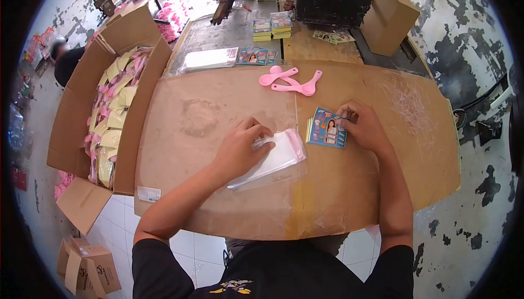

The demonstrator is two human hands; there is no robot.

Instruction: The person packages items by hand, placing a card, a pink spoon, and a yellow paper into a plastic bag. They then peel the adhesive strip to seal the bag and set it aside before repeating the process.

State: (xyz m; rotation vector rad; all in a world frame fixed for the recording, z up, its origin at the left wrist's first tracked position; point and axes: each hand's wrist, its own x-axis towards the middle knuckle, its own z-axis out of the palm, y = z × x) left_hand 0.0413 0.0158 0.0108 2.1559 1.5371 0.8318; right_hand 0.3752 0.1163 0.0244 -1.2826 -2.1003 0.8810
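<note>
My left hand (243, 149) rests on a stack of clear plastic bags (281, 154), its fingers curled and its thumb pressed on the plastic. The bags have a pinkish strip along their right end. To the right, my right hand (363, 127) pinches the right edge of a blue printed card (325, 130) at the top of a small stack. That card carries a picture of a person and small drawings; pale yellow edges show below it. Several pink plastic measuring spoons (308, 87) lie in a loose heap beyond both hands.
A large cardboard box (128, 157) at the left holds pink pieces and yellow cards in bags. Behind the cardboard work surface (196, 108) lie more plastic bags (210, 58), blue cards (252, 56) and card stacks (281, 23). Clear plastic scraps (406, 102) are at the right.
</note>
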